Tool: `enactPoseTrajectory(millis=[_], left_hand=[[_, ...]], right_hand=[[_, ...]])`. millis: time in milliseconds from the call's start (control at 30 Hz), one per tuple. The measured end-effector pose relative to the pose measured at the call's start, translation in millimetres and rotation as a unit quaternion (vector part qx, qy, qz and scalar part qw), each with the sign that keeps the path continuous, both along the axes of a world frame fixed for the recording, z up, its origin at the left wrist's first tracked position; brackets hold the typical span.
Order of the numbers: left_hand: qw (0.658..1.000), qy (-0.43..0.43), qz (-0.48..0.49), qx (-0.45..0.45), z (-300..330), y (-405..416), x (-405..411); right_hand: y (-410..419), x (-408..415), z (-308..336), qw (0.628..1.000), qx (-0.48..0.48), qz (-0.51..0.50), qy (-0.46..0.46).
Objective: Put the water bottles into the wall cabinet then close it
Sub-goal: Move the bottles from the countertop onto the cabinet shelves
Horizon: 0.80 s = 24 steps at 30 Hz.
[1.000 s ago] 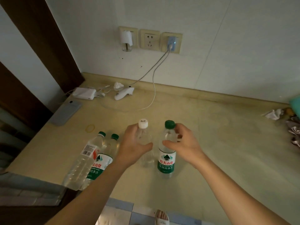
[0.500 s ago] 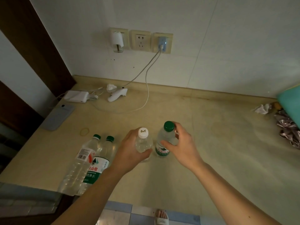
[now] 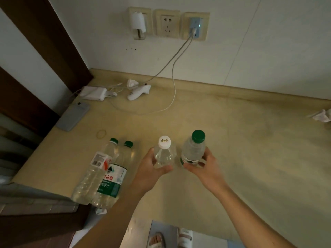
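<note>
My left hand [image 3: 149,170] grips a clear bottle with a white cap [image 3: 164,152], held up above the beige counter [image 3: 250,149]. Beside it, my right hand [image 3: 204,167] grips a clear bottle with a green cap and green label [image 3: 194,150], also lifted. Two more green-capped bottles lie side by side near the counter's front left edge: one with a red and white label [image 3: 93,174], one with a green label [image 3: 112,178]. No wall cabinet shows in this view.
At the back left lie a grey phone [image 3: 73,114], a white charger block [image 3: 93,93], a white gadget [image 3: 138,92] and cables running up to the wall sockets [image 3: 167,24]. A rubber band [image 3: 101,134] sits near the lying bottles. Crumpled paper [image 3: 321,117] is at the right edge.
Both hands have raised their bottles off the counter toward the camera, so I now see the caps from above. The view has shifted slightly.
</note>
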<state>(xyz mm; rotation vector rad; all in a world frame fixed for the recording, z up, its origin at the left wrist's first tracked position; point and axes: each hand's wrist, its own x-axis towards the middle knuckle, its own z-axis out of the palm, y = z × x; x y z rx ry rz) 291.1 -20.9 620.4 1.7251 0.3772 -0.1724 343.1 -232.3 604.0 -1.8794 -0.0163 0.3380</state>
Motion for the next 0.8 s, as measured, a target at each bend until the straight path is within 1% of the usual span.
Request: enactPoseTrajectory(millis=[167,267,367,433,600,800], left_hand=[[1.0,0.0,0.01,0.026,3,-2,2],[0.999,-0.013,0.031,0.03,3,-2,-2],[0.998,-0.049,0.048,0.009,12,-1,-3],[0.996,-0.082,0.038,0.007,28,-2,-1],[0.978,-0.209,-0.008,-0.004,103,-16,8],[0.928,-0.364,-0.077,-0.015,225,-38,6]], right_hand=[[9,-3,-4,1.0,-0.004,-0.006,-0.031],[11,-10,-4,0.999,0.024,-0.019,-0.027],[7,-20,6,0.998,0.053,-0.031,-0.032],[2,-26,25,0.995,0.069,-0.045,-0.052],[-13,-35,101,0.983,0.098,-0.075,-0.135],[-32,-43,220,0.956,0.113,-0.09,-0.254]])
